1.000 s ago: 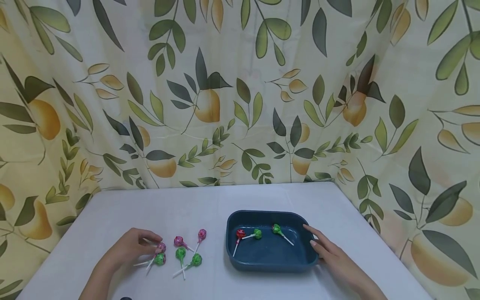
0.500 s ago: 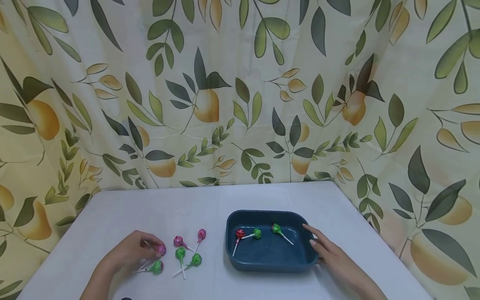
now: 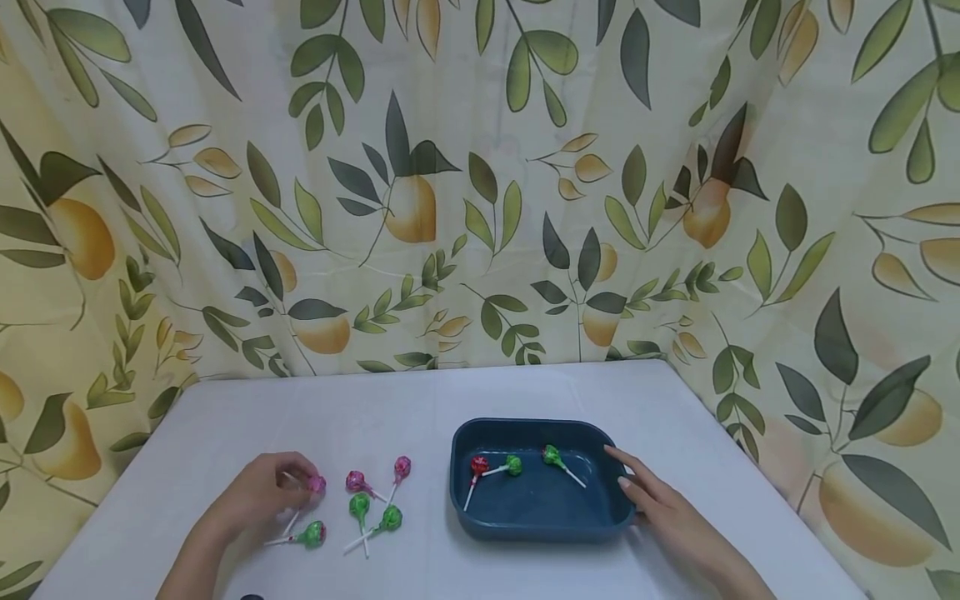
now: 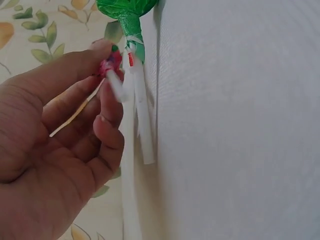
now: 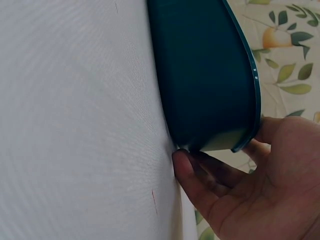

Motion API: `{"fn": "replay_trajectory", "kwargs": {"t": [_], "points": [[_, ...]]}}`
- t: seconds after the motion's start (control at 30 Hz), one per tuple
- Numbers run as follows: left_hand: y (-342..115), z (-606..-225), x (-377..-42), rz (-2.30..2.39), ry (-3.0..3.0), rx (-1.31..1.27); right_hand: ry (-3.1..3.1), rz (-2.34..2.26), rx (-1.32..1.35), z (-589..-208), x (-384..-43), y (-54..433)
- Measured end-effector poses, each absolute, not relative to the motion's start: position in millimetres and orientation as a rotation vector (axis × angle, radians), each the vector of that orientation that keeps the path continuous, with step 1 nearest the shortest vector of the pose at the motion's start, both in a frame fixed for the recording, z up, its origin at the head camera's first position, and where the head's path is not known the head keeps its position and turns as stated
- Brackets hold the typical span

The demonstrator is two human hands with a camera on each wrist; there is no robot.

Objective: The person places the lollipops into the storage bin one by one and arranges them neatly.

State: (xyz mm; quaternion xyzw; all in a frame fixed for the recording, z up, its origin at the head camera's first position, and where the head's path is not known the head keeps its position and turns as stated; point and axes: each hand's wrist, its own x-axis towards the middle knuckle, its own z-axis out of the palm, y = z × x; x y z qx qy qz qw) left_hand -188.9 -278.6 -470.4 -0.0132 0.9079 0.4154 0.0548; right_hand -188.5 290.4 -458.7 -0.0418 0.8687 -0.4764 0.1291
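My left hand [image 3: 262,492] pinches a pink-wrapped lollipop [image 3: 318,483] by its head, between thumb and fingertips. In the left wrist view the lollipop's short white stick [image 4: 118,89] points away from the fingers. Just below that hand a green lollipop [image 3: 312,534] lies on the white table. To its right lie two pink lollipops [image 3: 356,481] and two green ones [image 3: 390,518], some with crossed sticks. At the right end of a dark blue tray [image 3: 543,529], my right hand [image 3: 667,512] holds the rim and outer wall, with fingers low near the tabletop.
Inside the tray are a red lollipop [image 3: 478,467] and two green lollipops [image 3: 552,455]. A small dark object [image 3: 252,597] shows at the bottom edge of the head view. Behind the white-covered table [image 3: 360,417] hangs a curtain [image 3: 480,208] printed with fruit and leaves.
The left hand has drawn the pink lollipop away from the green one beside it and raised it slightly. That green lollipop has turned on the table. The right hand and tray have stayed put.
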Motion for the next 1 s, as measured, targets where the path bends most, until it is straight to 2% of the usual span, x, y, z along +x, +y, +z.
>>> {"fn": "replay_trajectory", "kwargs": {"t": [0.37,0.8,1.0], "points": [[-268.0,-457.1,-198.2,1.282,2.807,0.067,2.533,-1.375,-0.11,-458.2,-188.0,290.3],[-219.9,-432.8,-222.4,1.38,2.799,0.213,2.516,-1.393,-0.105,-461.0,-190.2,287.7],[-191.1,-427.1,-231.2,1.435,2.769,0.194,2.524,-1.382,-0.107,-461.0,-189.8,290.4]]}}
